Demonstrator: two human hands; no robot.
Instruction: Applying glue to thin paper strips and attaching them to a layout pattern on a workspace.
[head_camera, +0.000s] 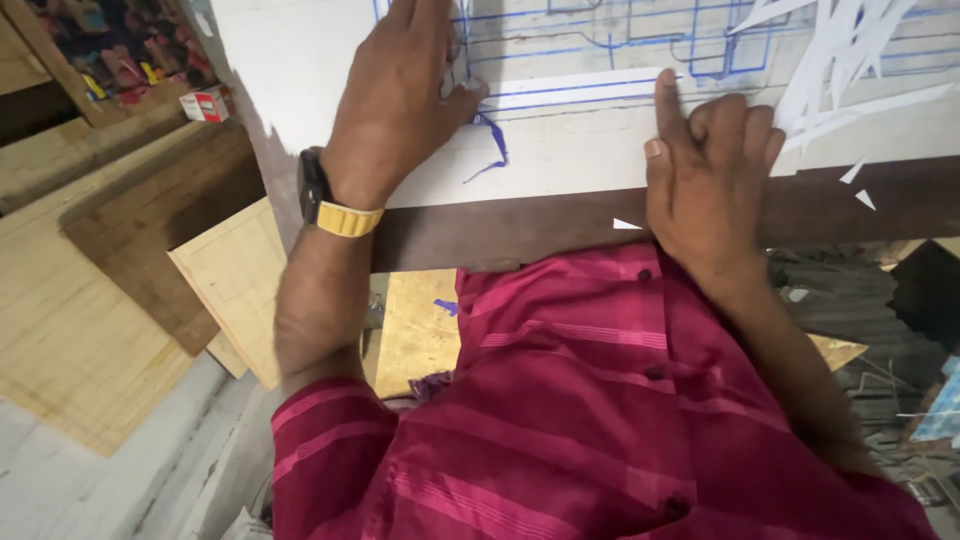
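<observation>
At the far left, several plywood boards (235, 275) lean and lie stacked on the floor; at least four can be counted, though their edges overlap. Above them, near the top left corner, sits one small red and white box (207, 103), its print too small to make out. One white sheet (560, 150) with blue drawn lines lies along the near edge of the dark table (560, 225). The left hand (395, 100), with a black watch on a yellow band (335, 205), presses flat on the sheet, fingers spread, gripping nothing; its fingertips are cut off by the top edge. The right hand (715, 170) rests on the sheet's near edge, forefinger straight, the others curled, nothing visibly held. Many white paper strips (850, 50) lie piled at the table's right, too tangled to count.
</observation>
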